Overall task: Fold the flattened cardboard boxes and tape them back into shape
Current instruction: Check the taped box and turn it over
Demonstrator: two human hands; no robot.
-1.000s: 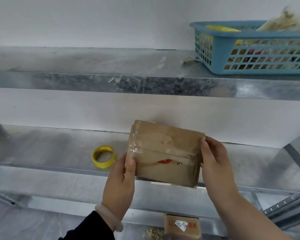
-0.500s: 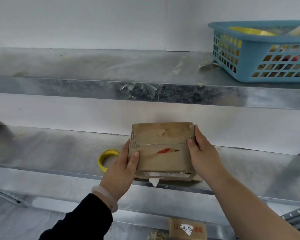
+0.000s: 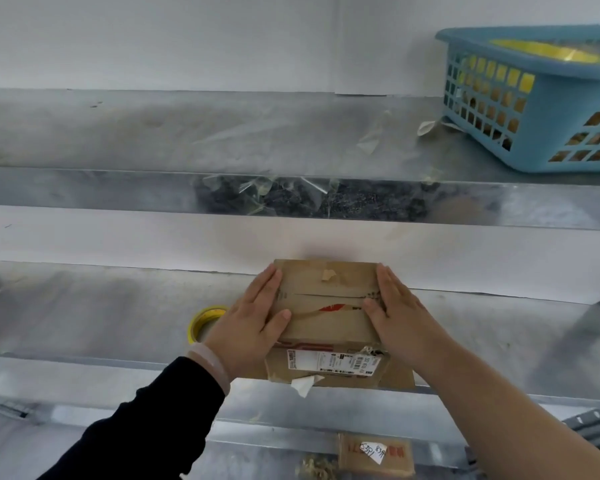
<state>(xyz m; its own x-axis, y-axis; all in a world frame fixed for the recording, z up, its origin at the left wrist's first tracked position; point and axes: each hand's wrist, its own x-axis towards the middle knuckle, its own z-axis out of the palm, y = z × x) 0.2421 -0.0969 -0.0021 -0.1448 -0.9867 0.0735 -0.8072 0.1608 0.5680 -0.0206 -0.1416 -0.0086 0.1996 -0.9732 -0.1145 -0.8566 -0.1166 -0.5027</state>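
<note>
Worn brown cardboard box (image 3: 329,306) sits at front edge of middle shelf (image 3: 84,323). Top flaps meet in a seam crossed by a red mark; white shipping label on front face, paper scrap peeling below. Left hand (image 3: 253,323) and right hand (image 3: 399,317) lie flat on the top's two ends, fingers straight. Yellow tape roll (image 3: 201,320) just left.

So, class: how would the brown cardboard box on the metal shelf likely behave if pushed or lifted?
Probably stiff: the brown cardboard box shows square edges. Likely slides, not rolls: flat faces, smooth metal shelf. Its curled white scrap suggests worn, weak flaps.
</note>
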